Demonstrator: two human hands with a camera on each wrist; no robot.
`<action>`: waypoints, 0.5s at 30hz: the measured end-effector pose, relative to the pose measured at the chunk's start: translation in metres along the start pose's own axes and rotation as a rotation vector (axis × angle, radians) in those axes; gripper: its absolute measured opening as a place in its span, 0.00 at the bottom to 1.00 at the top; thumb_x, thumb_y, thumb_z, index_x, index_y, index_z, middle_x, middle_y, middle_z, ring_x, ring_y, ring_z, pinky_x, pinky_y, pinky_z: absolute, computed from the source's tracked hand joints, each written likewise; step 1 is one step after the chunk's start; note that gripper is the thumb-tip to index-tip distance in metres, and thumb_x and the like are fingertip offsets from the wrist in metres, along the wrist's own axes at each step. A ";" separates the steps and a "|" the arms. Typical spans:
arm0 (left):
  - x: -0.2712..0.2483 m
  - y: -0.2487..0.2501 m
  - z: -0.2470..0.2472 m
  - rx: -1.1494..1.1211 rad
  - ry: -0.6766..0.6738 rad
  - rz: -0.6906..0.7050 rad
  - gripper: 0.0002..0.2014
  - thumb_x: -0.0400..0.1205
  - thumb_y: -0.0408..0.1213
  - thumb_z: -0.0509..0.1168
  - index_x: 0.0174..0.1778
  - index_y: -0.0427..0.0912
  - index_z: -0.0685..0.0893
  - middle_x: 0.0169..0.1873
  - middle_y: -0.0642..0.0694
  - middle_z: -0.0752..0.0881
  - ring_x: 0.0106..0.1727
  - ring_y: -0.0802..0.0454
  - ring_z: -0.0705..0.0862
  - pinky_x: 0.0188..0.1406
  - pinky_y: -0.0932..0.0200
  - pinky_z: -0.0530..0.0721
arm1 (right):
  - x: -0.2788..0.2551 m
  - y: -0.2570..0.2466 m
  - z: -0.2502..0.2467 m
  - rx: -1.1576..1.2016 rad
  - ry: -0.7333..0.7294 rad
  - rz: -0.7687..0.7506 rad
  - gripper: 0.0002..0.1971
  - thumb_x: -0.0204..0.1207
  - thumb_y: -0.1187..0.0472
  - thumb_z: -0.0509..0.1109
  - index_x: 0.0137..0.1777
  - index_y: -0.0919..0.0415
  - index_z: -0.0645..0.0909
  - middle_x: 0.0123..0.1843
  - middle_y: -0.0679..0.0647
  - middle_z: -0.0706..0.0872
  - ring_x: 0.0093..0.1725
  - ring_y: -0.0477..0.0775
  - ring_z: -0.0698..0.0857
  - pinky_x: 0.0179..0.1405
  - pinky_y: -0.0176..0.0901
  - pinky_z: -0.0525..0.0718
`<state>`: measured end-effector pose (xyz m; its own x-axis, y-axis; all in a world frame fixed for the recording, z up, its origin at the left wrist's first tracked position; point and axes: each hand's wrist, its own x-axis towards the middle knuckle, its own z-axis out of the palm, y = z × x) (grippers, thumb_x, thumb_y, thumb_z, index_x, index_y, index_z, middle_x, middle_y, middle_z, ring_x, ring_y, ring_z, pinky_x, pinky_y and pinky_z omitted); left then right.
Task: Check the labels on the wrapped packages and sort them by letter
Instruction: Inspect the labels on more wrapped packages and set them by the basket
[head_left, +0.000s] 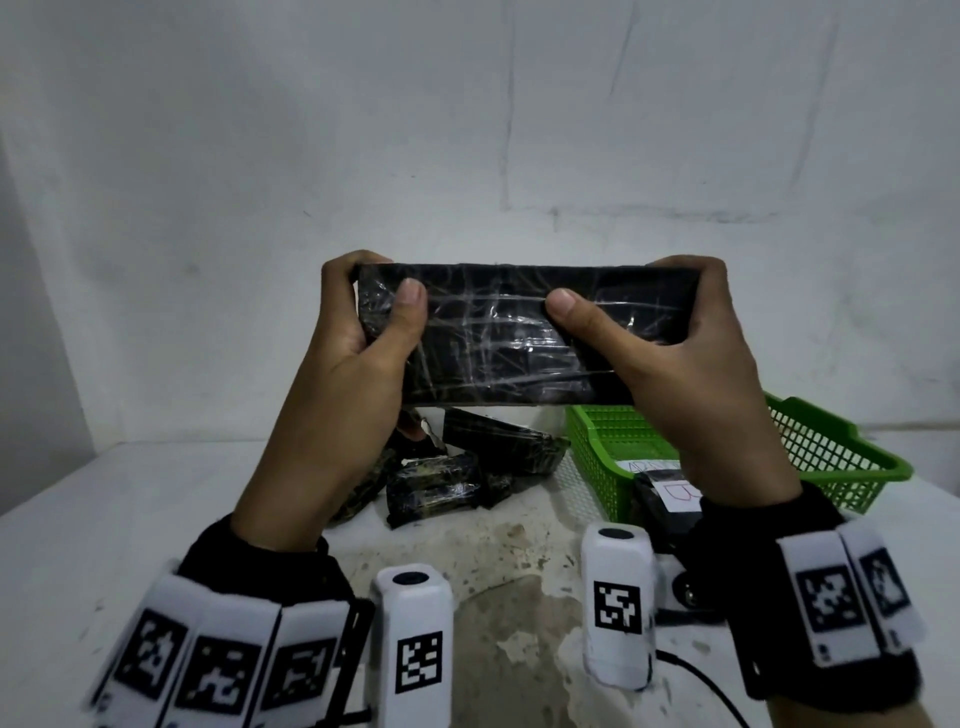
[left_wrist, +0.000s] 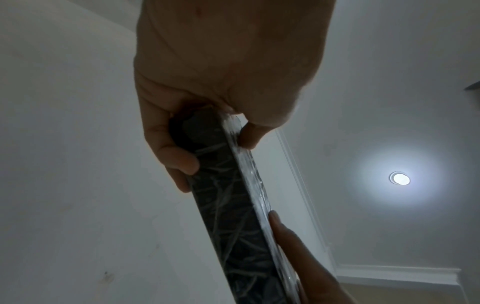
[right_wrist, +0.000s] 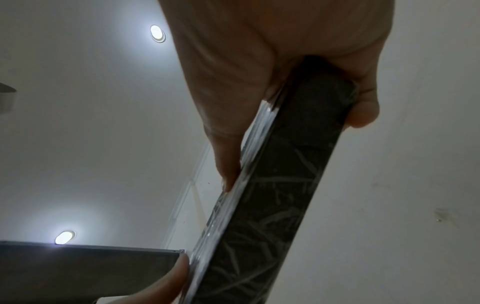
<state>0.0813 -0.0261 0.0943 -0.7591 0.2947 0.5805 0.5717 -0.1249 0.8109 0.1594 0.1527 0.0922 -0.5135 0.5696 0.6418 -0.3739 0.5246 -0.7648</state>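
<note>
Both hands hold up a long flat black package wrapped in clear film, level in front of the wall. My left hand grips its left end, thumb on the near face and fingers behind. My right hand grips the right end the same way. No label shows on the face turned to me. The left wrist view shows the package edge-on, pinched by my left hand. In the right wrist view the package runs down from my right hand.
A pile of several black wrapped packages lies on the stained white table below my hands. A green mesh basket stands at the right, holding a black package with a white label. A white wall rises behind.
</note>
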 end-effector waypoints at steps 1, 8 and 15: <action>0.000 0.000 -0.001 0.001 -0.003 0.003 0.02 0.85 0.51 0.56 0.51 0.61 0.70 0.39 0.49 0.83 0.39 0.38 0.84 0.18 0.59 0.81 | 0.000 0.001 0.001 -0.005 0.000 -0.007 0.35 0.55 0.34 0.82 0.57 0.47 0.72 0.36 0.32 0.85 0.36 0.31 0.84 0.42 0.37 0.86; 0.001 -0.001 -0.003 -0.004 0.022 -0.006 0.06 0.84 0.53 0.58 0.54 0.61 0.72 0.40 0.47 0.86 0.40 0.40 0.87 0.19 0.60 0.81 | 0.003 0.002 0.004 0.020 -0.008 -0.014 0.28 0.66 0.33 0.73 0.58 0.49 0.73 0.31 0.25 0.82 0.34 0.26 0.82 0.31 0.22 0.78; 0.002 0.000 -0.002 -0.004 0.052 -0.111 0.18 0.80 0.59 0.61 0.59 0.53 0.78 0.45 0.53 0.89 0.40 0.53 0.90 0.22 0.63 0.82 | 0.005 0.000 0.002 0.087 -0.037 0.037 0.12 0.84 0.41 0.58 0.55 0.45 0.76 0.41 0.35 0.85 0.41 0.30 0.83 0.50 0.41 0.86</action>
<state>0.0794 -0.0277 0.0955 -0.8328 0.2571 0.4903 0.4821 -0.0985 0.8706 0.1551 0.1543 0.0956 -0.5560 0.5627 0.6117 -0.4191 0.4457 -0.7910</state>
